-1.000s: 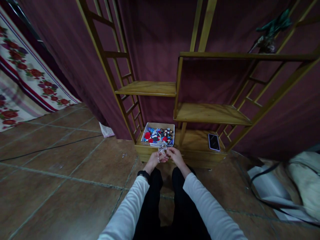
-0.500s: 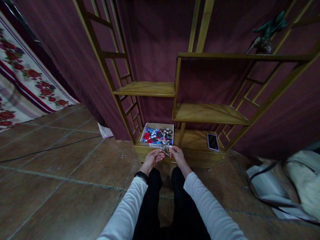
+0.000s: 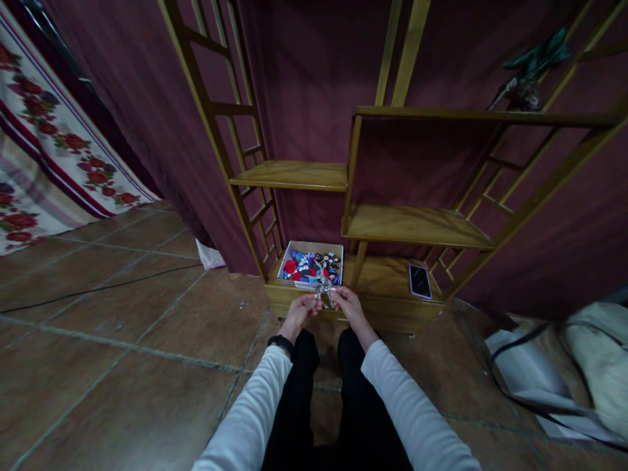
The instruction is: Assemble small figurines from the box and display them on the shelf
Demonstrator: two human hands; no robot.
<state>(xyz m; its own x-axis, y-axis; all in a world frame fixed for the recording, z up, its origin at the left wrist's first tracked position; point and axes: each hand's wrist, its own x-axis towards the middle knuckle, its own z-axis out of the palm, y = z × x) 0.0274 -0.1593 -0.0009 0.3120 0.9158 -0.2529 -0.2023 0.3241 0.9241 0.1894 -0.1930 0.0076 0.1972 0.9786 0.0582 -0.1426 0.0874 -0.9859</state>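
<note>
My left hand (image 3: 300, 310) and my right hand (image 3: 347, 303) meet in front of my knees, both pinched on a small crinkled clear wrapper (image 3: 324, 292) held between them. Whatever sits inside the wrapper is too small to make out. Just beyond the hands, a white box (image 3: 311, 264) filled with several small red, blue and dark trinkets rests on the bottom board of a wooden shelf unit (image 3: 392, 288). I wear white sleeves and a dark watch on the left wrist.
A phone (image 3: 420, 281) lies face up on the bottom board to the right. The higher shelves (image 3: 412, 226) are bare. A dark cable (image 3: 98, 288) crosses the tiled floor at left. Bags and cloth (image 3: 564, 366) lie at right. A flowered cloth (image 3: 59, 163) hangs far left.
The hands rose slightly toward the box with the wrapper and have kept working it between the fingertips. The view shifted a little.
</note>
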